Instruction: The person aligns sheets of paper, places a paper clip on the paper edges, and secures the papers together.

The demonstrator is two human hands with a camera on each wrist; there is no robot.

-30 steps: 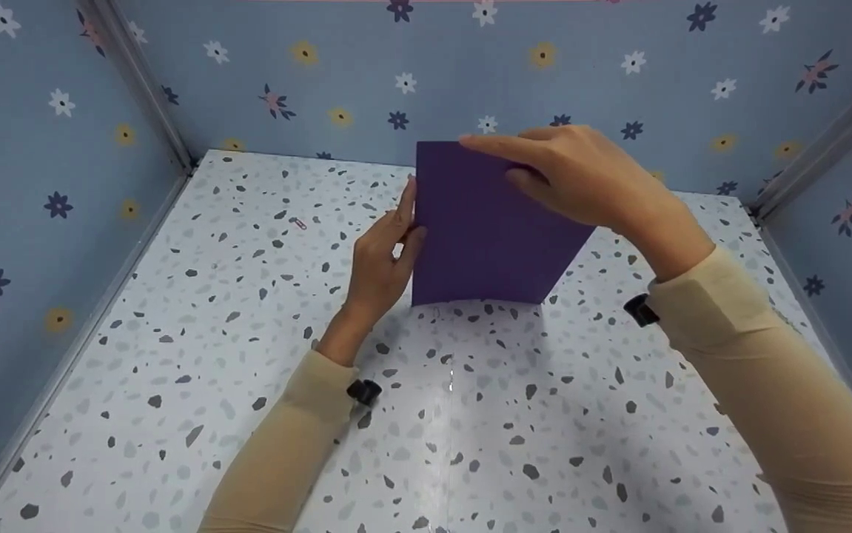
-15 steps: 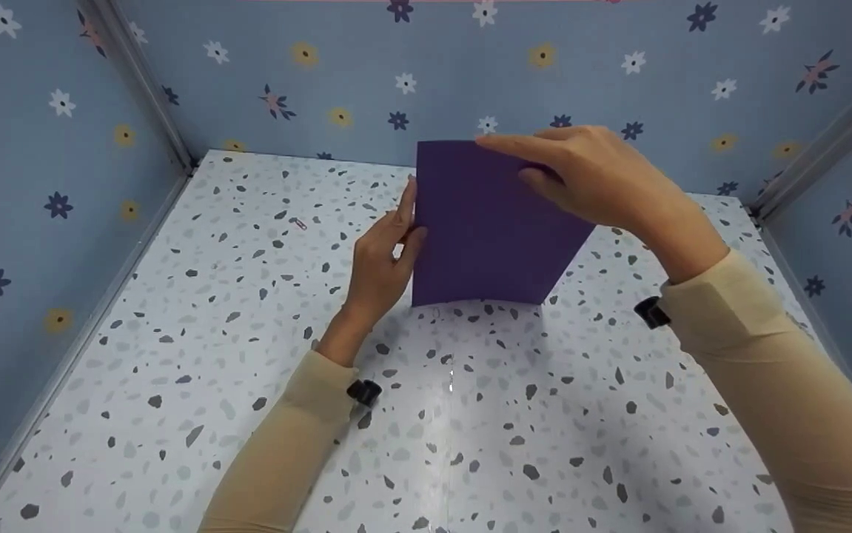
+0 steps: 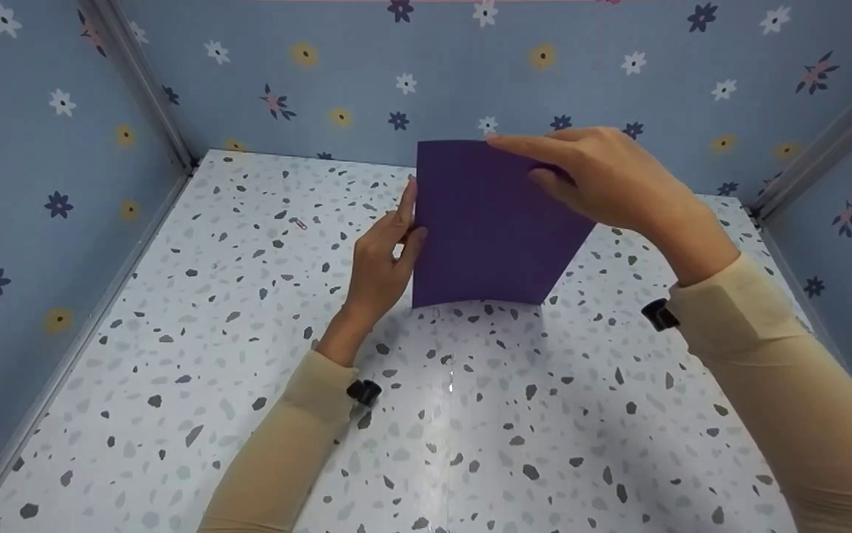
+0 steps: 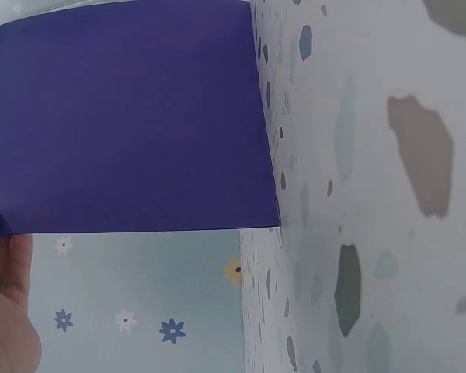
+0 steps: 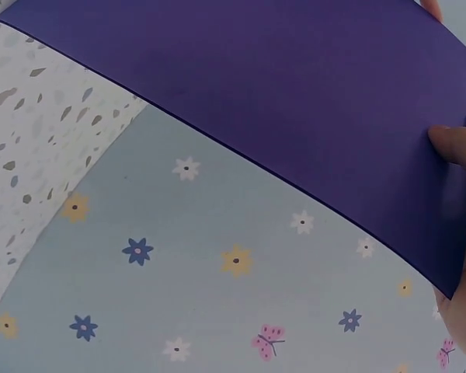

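A flat purple sheet (image 3: 496, 229), seemingly stiff card, stands on the table with its lower edge slightly bowed. My left hand (image 3: 385, 255) pinches its left edge, the thumb in front and the other fingers at the side and behind. At the upper right, my right hand (image 3: 603, 178) holds the top edge. Its index finger lies along that edge and its thumb rests on the near face, as the right wrist view also shows with the thumb (image 5: 454, 146). The sheet's far face is hidden. In the left wrist view, the sheet's lower edge (image 4: 269, 155) meets the tabletop.
A small reddish paper clip (image 3: 300, 223) lies on the speckled white table (image 3: 248, 333), left of the sheet. Blue flowered panels (image 3: 248, 66) rise at the back and both sides. A shiny streak (image 3: 451, 377) marks the tabletop in front of the sheet.
My right hand has slid to the right along the sheet's top edge, uncovering more of that edge. The left hand and the sheet have stayed nearly still.
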